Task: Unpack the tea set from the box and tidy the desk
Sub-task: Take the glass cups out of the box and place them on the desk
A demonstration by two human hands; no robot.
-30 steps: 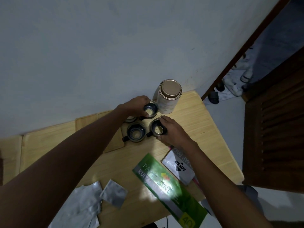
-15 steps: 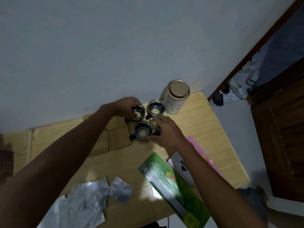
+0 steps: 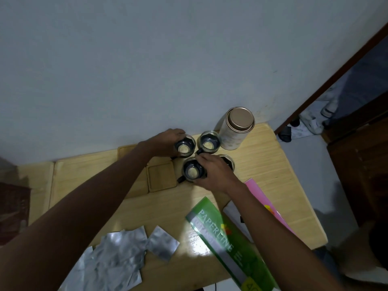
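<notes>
Several small glass tea cups with dark handles stand clustered at the back of the wooden desk point(image 3: 273, 164). My left hand point(image 3: 168, 139) grips the back-left cup point(image 3: 184, 147) from its left side. My right hand point(image 3: 214, 171) wraps the front cup point(image 3: 192, 171) from the right. A third cup point(image 3: 210, 142) stands free behind them. A fourth cup point(image 3: 227, 161) is mostly hidden behind my right hand. A tall cylindrical tin with a copper lid point(image 3: 236, 129) stands upright just right of the cups, against the wall.
Square wooden coasters point(image 3: 161, 177) lie left of the cups. Crumpled silver foil wrappers point(image 3: 117, 255) lie at the front left. A green paper pack point(image 3: 228, 246), a white card point(image 3: 237, 217) and a pink sheet point(image 3: 264, 204) lie under my right forearm. The desk's right edge drops to the floor.
My left hand let go of the cup beside the tin and now holds the back-left cup. My right hand shifted left from the right cup onto the front cup.
</notes>
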